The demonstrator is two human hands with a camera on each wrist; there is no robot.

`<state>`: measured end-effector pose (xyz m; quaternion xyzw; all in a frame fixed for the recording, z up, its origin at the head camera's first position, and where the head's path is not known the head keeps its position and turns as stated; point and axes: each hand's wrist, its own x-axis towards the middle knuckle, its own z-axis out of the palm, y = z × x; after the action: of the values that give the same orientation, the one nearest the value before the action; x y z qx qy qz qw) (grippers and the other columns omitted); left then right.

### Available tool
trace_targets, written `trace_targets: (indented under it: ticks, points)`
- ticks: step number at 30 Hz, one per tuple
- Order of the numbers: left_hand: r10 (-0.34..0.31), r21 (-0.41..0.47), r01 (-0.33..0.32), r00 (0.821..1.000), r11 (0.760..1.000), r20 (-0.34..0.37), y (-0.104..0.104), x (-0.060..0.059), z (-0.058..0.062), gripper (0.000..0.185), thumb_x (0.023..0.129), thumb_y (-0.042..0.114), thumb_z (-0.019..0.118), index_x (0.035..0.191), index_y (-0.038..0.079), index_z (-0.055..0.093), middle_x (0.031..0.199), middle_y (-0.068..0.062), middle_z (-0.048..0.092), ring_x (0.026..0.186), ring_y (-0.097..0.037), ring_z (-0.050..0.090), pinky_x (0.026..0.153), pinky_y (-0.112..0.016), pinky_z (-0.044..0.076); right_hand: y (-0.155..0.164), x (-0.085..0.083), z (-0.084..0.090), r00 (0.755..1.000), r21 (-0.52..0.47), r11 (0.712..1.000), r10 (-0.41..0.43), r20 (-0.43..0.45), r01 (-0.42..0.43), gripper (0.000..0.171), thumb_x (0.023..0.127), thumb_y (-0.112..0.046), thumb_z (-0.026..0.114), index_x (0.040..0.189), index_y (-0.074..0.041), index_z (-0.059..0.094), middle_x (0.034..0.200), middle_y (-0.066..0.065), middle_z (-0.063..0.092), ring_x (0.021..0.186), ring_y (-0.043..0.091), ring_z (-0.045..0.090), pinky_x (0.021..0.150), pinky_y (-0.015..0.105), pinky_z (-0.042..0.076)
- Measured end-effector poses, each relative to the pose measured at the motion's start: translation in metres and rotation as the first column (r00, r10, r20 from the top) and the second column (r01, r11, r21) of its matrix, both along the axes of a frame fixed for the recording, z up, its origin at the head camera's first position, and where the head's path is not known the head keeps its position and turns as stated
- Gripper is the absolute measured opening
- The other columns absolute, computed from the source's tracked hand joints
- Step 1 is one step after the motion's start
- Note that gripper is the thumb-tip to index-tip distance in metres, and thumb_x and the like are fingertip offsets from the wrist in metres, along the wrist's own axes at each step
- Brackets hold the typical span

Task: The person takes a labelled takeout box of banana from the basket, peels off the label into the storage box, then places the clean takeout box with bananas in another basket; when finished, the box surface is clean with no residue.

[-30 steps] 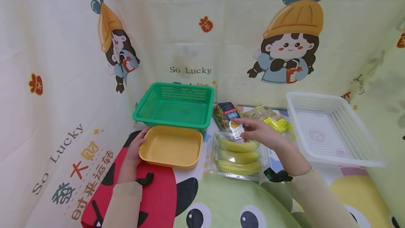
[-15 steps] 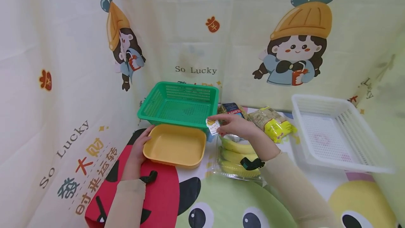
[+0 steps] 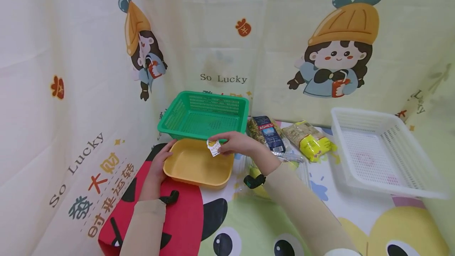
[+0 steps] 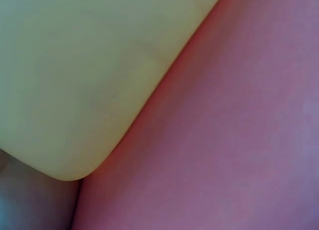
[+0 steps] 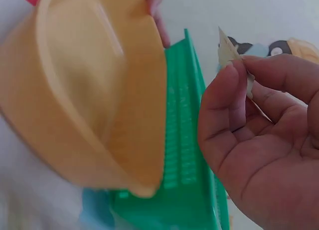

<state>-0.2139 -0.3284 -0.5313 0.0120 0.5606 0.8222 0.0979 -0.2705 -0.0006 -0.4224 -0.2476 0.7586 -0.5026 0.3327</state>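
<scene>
My right hand [image 3: 237, 144] pinches a small white label [image 3: 214, 147] with a banana picture between thumb and index finger, over the right part of a yellow-orange plastic tub [image 3: 193, 165]. Seen from the right wrist, the label [image 5: 228, 49] stands nearly edge-on at the fingertips. At the tub's left side, my left hand [image 3: 160, 167] holds its rim; the left wrist view is filled mostly by the tub's pale wall [image 4: 84, 80]. Under my right forearm, a clear plastic box [image 3: 305, 169] of bananas [image 3: 261, 191] is partly hidden.
A green basket [image 3: 204, 119] stands directly behind the tub. A pasta packet [image 3: 268, 131] and a yellow-labelled bag [image 3: 309, 139] lie at the back, right of it. A white basket [image 3: 384, 149] is at the far right. Printed curtains rise behind and at both sides.
My right hand has carried the label leftward, from above the banana box to over the tub. My left hand stays at the tub's side. The head view has shifted slightly.
</scene>
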Motion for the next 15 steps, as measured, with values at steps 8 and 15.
trace_targets:
  ticks: [8, 15]
  points:
    - [0.009, -0.032, -0.009, 1.000, 0.999, 0.016, -0.003, -0.003, -0.002, 0.053, 0.107, 0.009, 0.024, 0.160, 0.016, 0.017, 0.159, -0.003, 0.026, 0.119, -0.003, 0.056, 0.097, -0.018, 0.050, -0.037, -0.004, -0.013, 0.999, 0.076, 0.997, 0.033, 0.018, -0.034, 0.047, 0.090, -0.006, 0.067, 0.135, -0.020, 0.063, 0.101, 0.006, 0.062, 0.066, 0.016, 0.055, 0.066, 0.027, 0.052]
    - [0.013, -0.018, -0.013, 1.000, 1.000, 0.019, -0.001, -0.003, -0.005, 0.054, 0.107, 0.010, 0.025, 0.160, 0.016, 0.017, 0.162, -0.004, 0.022, 0.121, -0.003, 0.054, 0.098, -0.017, 0.048, -0.056, -0.004, -0.020, 0.998, 0.111, 0.992, 0.051, 0.031, -0.054, 0.047, 0.090, -0.005, 0.066, 0.135, -0.018, 0.063, 0.084, 0.005, 0.058, 0.064, 0.018, 0.052, 0.067, 0.028, 0.051]
